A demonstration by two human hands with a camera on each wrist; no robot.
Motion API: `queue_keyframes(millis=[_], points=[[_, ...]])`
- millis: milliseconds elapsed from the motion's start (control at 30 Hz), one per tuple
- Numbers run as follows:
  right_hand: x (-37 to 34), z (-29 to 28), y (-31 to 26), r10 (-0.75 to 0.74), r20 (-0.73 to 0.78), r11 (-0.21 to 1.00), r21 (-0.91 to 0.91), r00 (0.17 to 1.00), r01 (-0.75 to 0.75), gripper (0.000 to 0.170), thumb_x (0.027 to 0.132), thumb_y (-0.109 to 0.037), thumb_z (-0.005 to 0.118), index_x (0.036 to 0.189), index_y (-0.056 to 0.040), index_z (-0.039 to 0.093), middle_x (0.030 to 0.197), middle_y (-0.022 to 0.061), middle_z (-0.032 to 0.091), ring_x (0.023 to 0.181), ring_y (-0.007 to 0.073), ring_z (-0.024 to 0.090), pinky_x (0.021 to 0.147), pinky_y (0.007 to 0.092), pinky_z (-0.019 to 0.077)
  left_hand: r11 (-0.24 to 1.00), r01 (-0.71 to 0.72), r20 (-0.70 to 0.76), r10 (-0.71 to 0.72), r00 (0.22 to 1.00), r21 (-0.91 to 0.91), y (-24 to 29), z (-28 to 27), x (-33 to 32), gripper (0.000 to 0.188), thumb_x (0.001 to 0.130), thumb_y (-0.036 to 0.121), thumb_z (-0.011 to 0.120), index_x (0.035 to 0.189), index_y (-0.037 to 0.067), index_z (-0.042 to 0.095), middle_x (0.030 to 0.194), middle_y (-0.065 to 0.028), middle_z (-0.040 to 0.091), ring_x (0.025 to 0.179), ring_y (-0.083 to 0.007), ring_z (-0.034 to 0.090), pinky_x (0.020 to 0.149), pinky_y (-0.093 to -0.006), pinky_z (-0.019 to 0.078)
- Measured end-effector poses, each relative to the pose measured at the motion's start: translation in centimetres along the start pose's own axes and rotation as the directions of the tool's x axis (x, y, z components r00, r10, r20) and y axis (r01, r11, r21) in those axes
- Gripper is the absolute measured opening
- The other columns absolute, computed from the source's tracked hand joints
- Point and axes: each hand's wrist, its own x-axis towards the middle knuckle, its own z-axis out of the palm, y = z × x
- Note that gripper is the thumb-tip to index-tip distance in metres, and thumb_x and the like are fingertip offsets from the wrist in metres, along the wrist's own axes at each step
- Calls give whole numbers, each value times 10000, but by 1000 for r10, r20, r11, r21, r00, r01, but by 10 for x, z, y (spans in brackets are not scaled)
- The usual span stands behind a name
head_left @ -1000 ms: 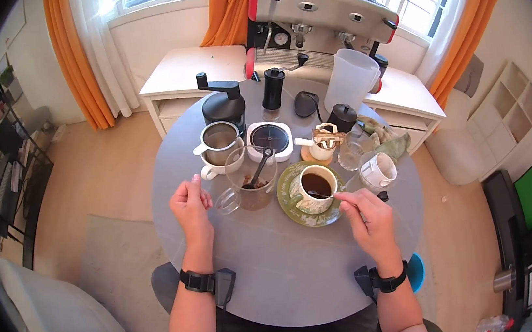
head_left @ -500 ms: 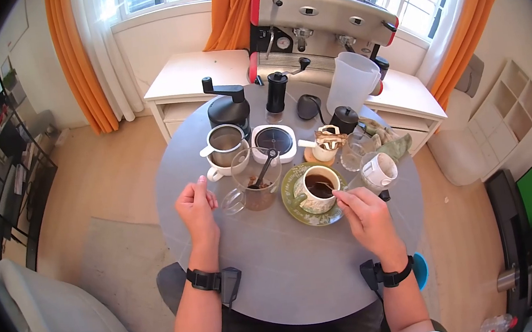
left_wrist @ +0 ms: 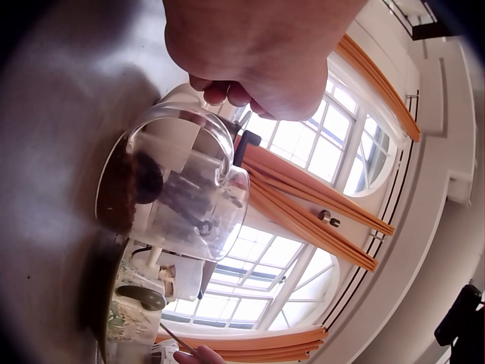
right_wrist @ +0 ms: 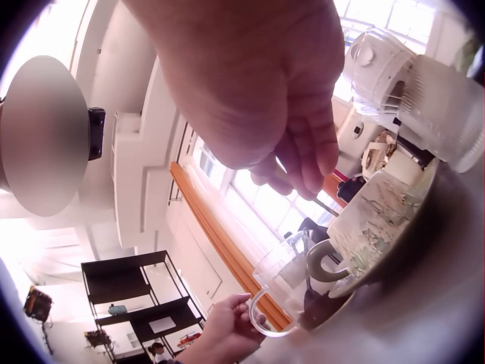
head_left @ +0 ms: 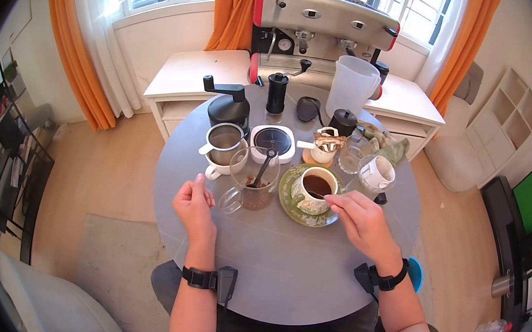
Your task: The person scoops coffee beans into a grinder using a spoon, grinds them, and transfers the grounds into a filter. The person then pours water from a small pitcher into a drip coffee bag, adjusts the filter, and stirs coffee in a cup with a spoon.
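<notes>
A patterned cup [head_left: 310, 206] of dark coffee sits on a green saucer [head_left: 289, 212]. My right hand [head_left: 362, 217] pinches the thin handle of a spoon [right_wrist: 327, 206] at the cup's near right rim, its lower end hidden in the coffee. To the left stands a clear glass mug [left_wrist: 195, 241] with brown grounds at its bottom and a black scoop [head_left: 264, 168] leaning inside. Just left of the mug's handle [head_left: 230, 200], my left hand [head_left: 193, 204] hovers over the table with loosely curled fingers, holding nothing.
Behind are a white cup with a strainer [head_left: 224, 136], a black grinder [head_left: 228, 112], a white scale [head_left: 272, 142], a drip-bag cup [head_left: 324, 148] and a plastic pitcher [head_left: 352, 84]. A white ribbed cup [head_left: 377, 172] lies at the right. An espresso machine [head_left: 322, 25] stands beyond.
My right hand has shifted slightly left and nearer along the cup's rim, moving the spoon in the coffee. My left hand stays in about the same place.
</notes>
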Motion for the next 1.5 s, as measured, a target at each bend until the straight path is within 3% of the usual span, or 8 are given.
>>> queue_keyframes(millis=[267,333,467,667,967,1267,1433,1500], points=[[-2,-1,11,4,-7,996,-84,1000,-4,188,973,-16,691,1153,-3,746,973,156,711,878,308,698,759,383,558,1000,11,-12,-11,1000,7,-2,-1,2,462,1033,164,689,627,100,477,563,12,481,502,-83,435,494,-264,345],[-6,-9,4,43,14,992,-121,999,-41,200,947,-24,715,1145,-6,732,951,138,695,891,323,675,773,419,552,1000,11,-18,-11,1000,16,-2,-1,1,462,1032,166,691,628,99,479,561,13,479,501,-84,435,493,-265,343],[-11,-13,-6,66,49,996,-70,997,-63,206,943,-21,719,1148,-9,734,955,134,699,890,320,678,775,412,554,1000,8,-8,-8,1000,28,-2,-1,0,461,1031,170,693,629,100,478,561,14,478,499,-85,437,491,-264,335],[-1,3,0,-15,4,1000,0,1000,15,232,932,-5,722,1164,1,729,972,149,694,888,333,677,784,421,556,999,7,1,-7,1000,39,-3,-2,1,454,1033,166,685,636,104,474,561,16,473,499,-86,434,495,-264,332],[-8,-16,3,54,29,989,-139,998,-50,241,944,-16,711,1185,-11,725,973,147,688,904,334,669,787,426,553,1000,19,4,-19,1000,14,-2,0,0,448,1041,162,673,646,111,467,573,18,474,512,-79,431,500,-262,342],[2,-5,-3,-4,62,999,-39,998,6,255,931,-11,712,1186,-8,720,970,147,678,910,330,664,790,422,547,1000,5,13,-6,1000,19,-3,-1,1,445,1043,163,674,649,111,475,566,13,483,506,-78,434,497,-257,350],[0,-5,11,-6,18,990,-139,1000,8,242,930,-3,698,1172,12,714,963,148,676,906,333,660,787,434,542,999,4,8,-4,1000,34,-3,0,1,442,1030,162,670,645,121,455,563,13,439,512,-109,429,505,-283,345],[-2,-14,6,22,27,989,-149,999,-18,232,933,-5,697,1164,12,717,958,147,676,899,334,657,782,436,539,999,5,-17,-4,1000,49,0,1,-1,455,1041,161,675,638,110,469,569,11,484,510,-82,440,497,-258,350]])
